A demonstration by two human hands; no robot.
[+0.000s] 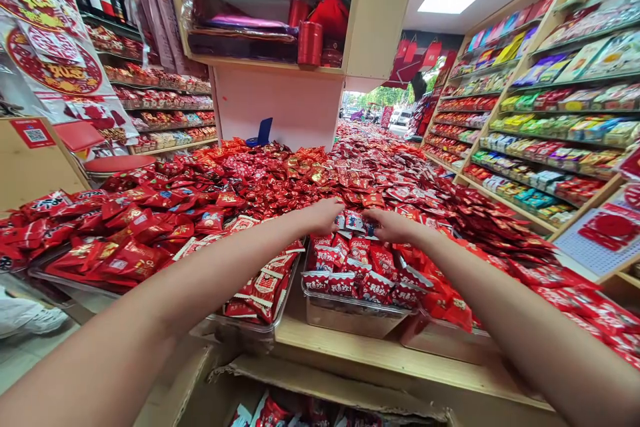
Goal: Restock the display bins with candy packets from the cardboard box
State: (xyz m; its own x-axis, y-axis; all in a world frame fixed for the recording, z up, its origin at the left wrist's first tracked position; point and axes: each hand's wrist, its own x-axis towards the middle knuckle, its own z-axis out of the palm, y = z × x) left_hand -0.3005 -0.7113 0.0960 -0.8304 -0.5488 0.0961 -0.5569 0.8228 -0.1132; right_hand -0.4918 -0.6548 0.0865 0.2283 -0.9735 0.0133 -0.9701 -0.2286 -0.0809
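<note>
Both arms stretch forward to the far end of a clear plastic bin (357,309) filled with small red-and-white wrapped packets (345,281). My left hand (324,215) is closed at the bin's back left, its fingertips against a packet (341,221). Just to the right, my right hand (387,224) has its fingers curled around the edge of another packet (371,228). A white-and-blue packet (354,219) lies between the two hands. Some fingertips are hidden behind the hands and wrappers. Nearer packets in the bin stand in rough rows with white lettering facing me.
Neighbouring bins hold red packets (265,287) on the left and orange-red packets (445,300) on the right. An open cardboard box (320,377) with more packets sits below the wooden counter edge (350,350). Stocked shelves (550,107) line the right wall; a cabinet (383,20) hangs ahead.
</note>
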